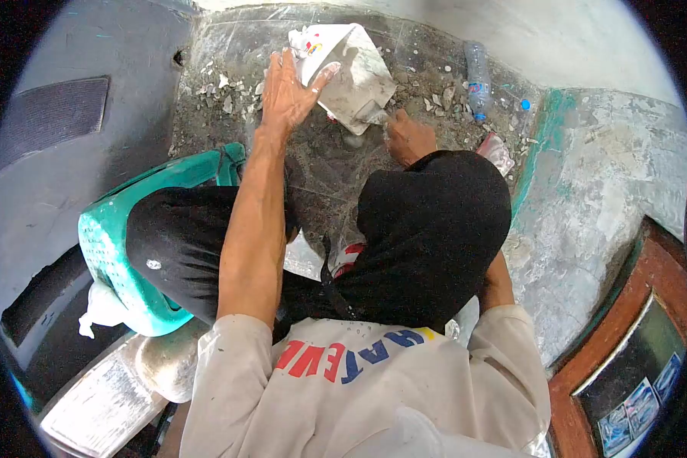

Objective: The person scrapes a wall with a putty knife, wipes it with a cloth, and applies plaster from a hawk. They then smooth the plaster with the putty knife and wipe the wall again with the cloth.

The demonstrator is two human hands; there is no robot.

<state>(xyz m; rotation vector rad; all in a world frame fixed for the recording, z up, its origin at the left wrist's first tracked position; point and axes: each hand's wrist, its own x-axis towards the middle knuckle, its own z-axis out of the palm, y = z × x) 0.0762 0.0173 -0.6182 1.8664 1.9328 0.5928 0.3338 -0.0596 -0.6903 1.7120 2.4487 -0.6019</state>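
My left hand (288, 93) has its fingers spread against the left side of a white bag or sheet (327, 47) with a red and yellow print. Grey powder lies on the pale, folded surface (359, 79) beside it. My right hand (410, 137) is closed around the handle of a small trowel (372, 113), whose blade touches the lower right edge of that surface. The handle itself is mostly hidden by the fingers.
Rubble (449, 99) covers the dark floor around the bag. A plastic bottle (478, 80) lies at the right, with a blue cap (525, 104) near it. A green plastic chair (103, 237) stands at my left. A wooden frame (588, 374) is at the lower right.
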